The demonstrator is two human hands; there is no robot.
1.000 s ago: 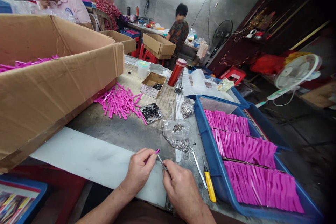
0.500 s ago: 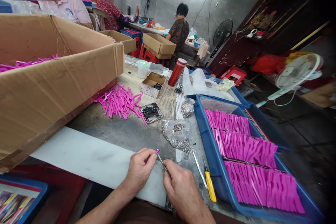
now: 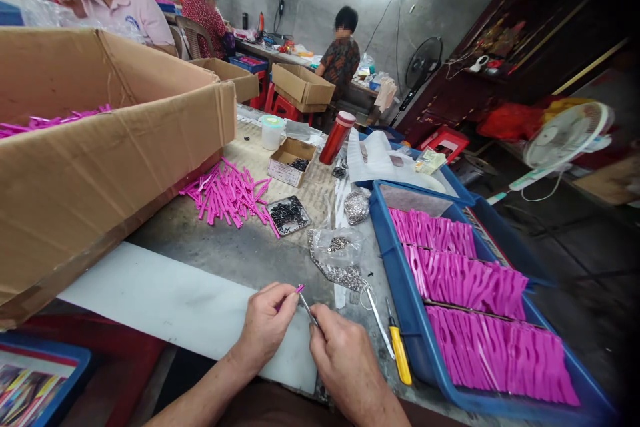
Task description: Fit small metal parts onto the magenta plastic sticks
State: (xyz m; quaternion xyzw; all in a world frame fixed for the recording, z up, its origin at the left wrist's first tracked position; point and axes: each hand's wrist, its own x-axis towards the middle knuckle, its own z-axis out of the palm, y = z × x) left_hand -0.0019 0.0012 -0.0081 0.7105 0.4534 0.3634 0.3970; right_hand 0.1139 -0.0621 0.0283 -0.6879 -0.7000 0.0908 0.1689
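My left hand (image 3: 267, 321) pinches a small pink plastic piece (image 3: 299, 288) near the table's front edge. My right hand (image 3: 345, 361) is closed round a thin metal tool (image 3: 307, 310) whose tip meets that pink piece. Both hands hover over a white board (image 3: 165, 303). A loose heap of pink sticks (image 3: 227, 195) lies further back, beside a small metal tray of dark small parts (image 3: 289, 215). To the right a blue tray (image 3: 400, 287) holds rows of finished pink pieces (image 3: 465, 280).
A big cardboard box (image 3: 100, 147) fills the left. A bag of small metal parts (image 3: 340, 260), a yellow-handled screwdriver (image 3: 400, 350), a small carton (image 3: 291, 161), a white cup (image 3: 272, 131) and a red flask (image 3: 337, 137) stand on the table. Three other people sit behind. A white fan (image 3: 565, 137) is at right.
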